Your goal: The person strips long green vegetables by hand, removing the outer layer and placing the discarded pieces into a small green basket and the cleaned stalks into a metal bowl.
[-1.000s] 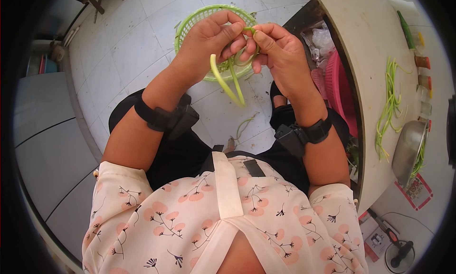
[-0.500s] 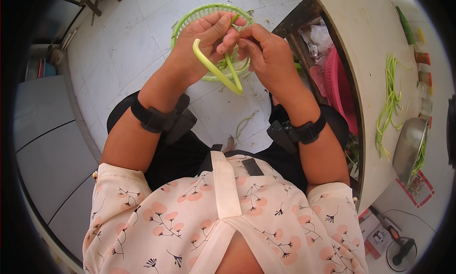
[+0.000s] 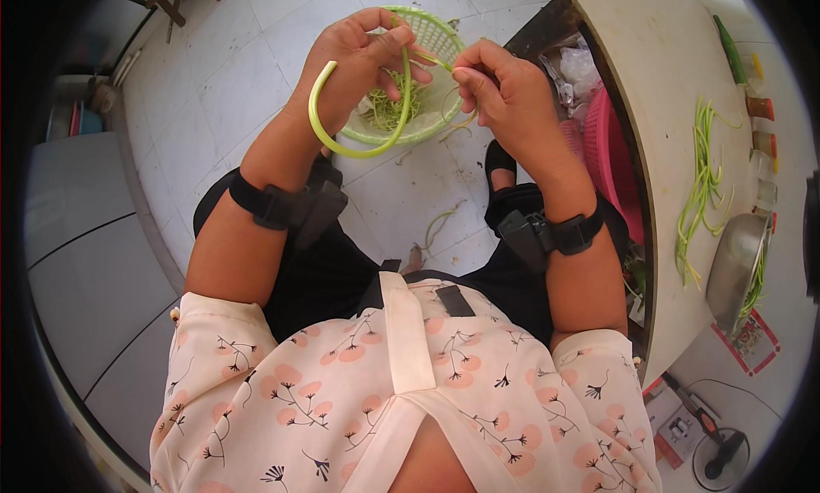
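As the head view shows it, the left hand [image 3: 354, 53] pinches a curved green stalk [image 3: 352, 155] between thumb and fingers, above the green basket [image 3: 442, 37]. The right hand [image 3: 512, 91] has thumb and forefinger closed on a thin strand [image 3: 434, 60] stretching between the hands; whether it joins the stalk is hard to tell. Gripping close by and drawing slowly should avoid snapping.
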Motion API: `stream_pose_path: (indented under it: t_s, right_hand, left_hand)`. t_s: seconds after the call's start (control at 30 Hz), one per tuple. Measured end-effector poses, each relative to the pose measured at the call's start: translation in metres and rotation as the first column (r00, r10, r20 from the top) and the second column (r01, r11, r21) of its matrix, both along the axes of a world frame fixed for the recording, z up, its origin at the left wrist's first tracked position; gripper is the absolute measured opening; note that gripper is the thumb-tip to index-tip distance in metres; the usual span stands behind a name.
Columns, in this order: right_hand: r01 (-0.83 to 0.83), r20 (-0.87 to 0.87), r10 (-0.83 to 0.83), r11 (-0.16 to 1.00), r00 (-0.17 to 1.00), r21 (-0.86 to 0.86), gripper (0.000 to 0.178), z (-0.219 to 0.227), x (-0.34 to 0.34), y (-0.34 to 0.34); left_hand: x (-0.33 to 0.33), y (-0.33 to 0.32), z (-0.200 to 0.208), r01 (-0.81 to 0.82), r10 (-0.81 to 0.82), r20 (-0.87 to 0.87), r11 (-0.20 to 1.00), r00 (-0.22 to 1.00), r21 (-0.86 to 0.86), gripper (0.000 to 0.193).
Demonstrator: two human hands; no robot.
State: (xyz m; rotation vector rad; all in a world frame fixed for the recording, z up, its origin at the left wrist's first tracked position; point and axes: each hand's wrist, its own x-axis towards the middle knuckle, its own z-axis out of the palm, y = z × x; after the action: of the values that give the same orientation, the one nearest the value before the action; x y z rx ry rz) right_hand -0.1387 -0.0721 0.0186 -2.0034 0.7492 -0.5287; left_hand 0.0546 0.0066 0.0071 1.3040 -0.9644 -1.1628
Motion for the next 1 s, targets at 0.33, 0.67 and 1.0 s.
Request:
stream_pose_path:
  t_s: [0.33,0.67,1.0]
  right_hand:
    - [0.265,0.188,-0.299,0.946,0.936,0.186,0.008,0.007,-0.025,-0.027]
    - [0.291,0.529,-0.259,0.956,0.808,0.022,0.013,0.008,0.000,-0.020]
    - [-0.074,0.045,0.076,0.996,0.996,-0.044,0.029,-0.029,0.022,0.008]
  left_hand:
    - [0.064,0.007,-0.007,-0.443,0.454,0.018,0.877,0.891,-0.185,0.018]
    - [0.052,0.016,-0.002,-0.391,0.425,0.300,0.905,0.854,-0.168,0.022]
    - [0.029,0.011,0.004,-0.013,0.010,0.165,1.000,0.986,0.015,0.026]
